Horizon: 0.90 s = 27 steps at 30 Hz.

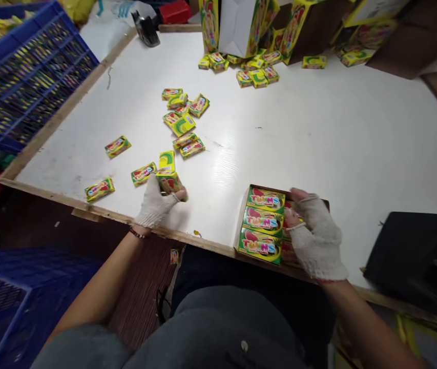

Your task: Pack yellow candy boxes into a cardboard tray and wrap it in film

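My left hand (157, 202), in a white fingerless glove, is closed round a small yellow-green candy box (169, 181) just above the white table. Another candy box (166, 161) stands right behind it, and one more (144, 174) lies by the knuckles. At the table's front edge sits an open carton (238, 225) with a column of "TWINS" candy boxes (262, 221) in its left side. My right hand (314, 230), gloved the same way, curls over the carton's right side. Its thumb and fingers grip boxes there, which the hand mostly covers.
Loose candy boxes (182, 120) lie in a cluster mid-table, with more (258, 77) near tall display cartons (237, 28) at the back. A blue crate (34, 77) stands left, another (29, 292) below. A tape dispenser (146, 29) is at the back; a black object (410, 256) sits right.
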Available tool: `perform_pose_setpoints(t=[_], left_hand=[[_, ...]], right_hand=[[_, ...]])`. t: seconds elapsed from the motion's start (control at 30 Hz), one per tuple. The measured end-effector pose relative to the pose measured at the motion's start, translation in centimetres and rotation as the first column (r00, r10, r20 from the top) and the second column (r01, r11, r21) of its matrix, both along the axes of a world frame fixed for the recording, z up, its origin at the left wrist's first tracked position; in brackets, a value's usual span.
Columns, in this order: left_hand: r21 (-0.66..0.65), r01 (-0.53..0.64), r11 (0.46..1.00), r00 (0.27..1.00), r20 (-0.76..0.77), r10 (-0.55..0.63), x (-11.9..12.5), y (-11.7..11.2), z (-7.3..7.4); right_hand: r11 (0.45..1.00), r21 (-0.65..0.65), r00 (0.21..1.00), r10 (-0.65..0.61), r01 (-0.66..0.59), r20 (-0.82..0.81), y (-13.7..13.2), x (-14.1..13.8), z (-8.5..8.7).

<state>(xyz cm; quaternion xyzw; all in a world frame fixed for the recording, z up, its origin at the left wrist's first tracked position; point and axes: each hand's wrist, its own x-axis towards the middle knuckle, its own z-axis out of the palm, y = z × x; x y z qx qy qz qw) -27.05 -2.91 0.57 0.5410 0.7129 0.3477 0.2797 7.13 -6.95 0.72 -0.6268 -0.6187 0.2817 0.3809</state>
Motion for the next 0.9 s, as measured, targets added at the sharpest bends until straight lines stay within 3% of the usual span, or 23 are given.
perform_pose_setpoints(t=[0.1, 0.17, 0.23, 0.27, 0.33, 0.37, 0.4, 0.5, 0.57, 0.63, 0.7, 0.8, 0.83, 0.9], left_hand=[[0.053, 0.177, 0.983, 0.898, 0.401, -0.183, 7.9, -1.8, 1.3], [0.102, 0.340, 0.935, 0.799, 0.493, -0.344, 12.1, -2.8, 1.9], [0.131, 0.487, 0.863, 0.730, 0.482, -0.485, 13.7, -2.9, 1.9], [0.140, 0.517, 0.845, 0.745, 0.412, -0.524, 13.3, -2.4, 1.7], [0.132, 0.475, 0.870, 0.860, 0.138, -0.491, 10.3, -0.8, 1.2], [0.135, 0.392, 0.910, 0.920, -0.052, -0.389, 7.9, 0.4, 0.9], [0.103, 0.310, 0.945, 0.931, -0.232, -0.280, 5.1, 1.6, 0.6], [-0.061, -0.007, 0.998, 0.804, -0.594, -0.031, -3.5, 4.6, -0.3], [-0.145, -0.145, 0.979, 0.754, -0.657, 0.015, -7.8, 5.3, -0.9], [-0.179, -0.155, 0.972, 0.765, -0.644, 0.003, -10.2, 5.0, -1.6], [-0.144, -0.137, 0.980, 0.791, -0.611, 0.021, -10.2, 4.0, -2.1], [0.056, -0.003, 0.998, 0.922, -0.386, 0.025, -6.0, 2.5, -1.8], [0.150, 0.084, 0.985, 0.961, -0.273, -0.040, -3.7, 2.1, -1.3], [0.302, 0.311, 0.901, 0.948, -0.169, -0.271, 1.7, 1.3, 0.0]], right_hand=[[0.983, 0.033, 0.981, 0.185, -0.183, -0.056, -0.2, -2.3, 1.6], [0.968, 0.052, 0.969, 0.246, -0.244, -0.034, -0.6, -3.2, 2.3], [0.969, 0.029, 0.969, 0.245, -0.245, -0.002, -1.0, -2.6, 2.7], [0.972, 0.000, 0.972, 0.236, -0.236, 0.024, -1.1, -1.7, 2.7], [0.964, -0.085, 0.961, 0.260, -0.253, 0.089, -1.2, 0.4, 2.5], [0.950, -0.125, 0.946, 0.301, -0.287, 0.121, -1.1, 1.4, 2.3], [0.933, -0.153, 0.926, 0.348, -0.327, 0.148, -1.1, 2.1, 2.0], [0.870, -0.143, 0.841, 0.493, -0.472, 0.224, -1.4, 2.4, 1.0], [0.860, -0.054, 0.800, 0.494, -0.508, 0.340, -1.8, 1.2, 0.4], [0.860, 0.039, 0.768, 0.433, -0.509, 0.471, -2.1, -0.2, 0.0], [0.860, 0.084, 0.748, 0.385, -0.503, 0.540, -2.3, -1.1, -0.4], [0.854, 0.104, 0.776, 0.404, -0.509, 0.485, -2.3, -1.0, -0.6], [0.861, 0.142, 0.815, 0.392, -0.488, 0.427, -2.2, -0.8, -0.5], [0.901, 0.223, 0.911, 0.310, -0.373, 0.271, -1.9, -0.1, -0.2]])
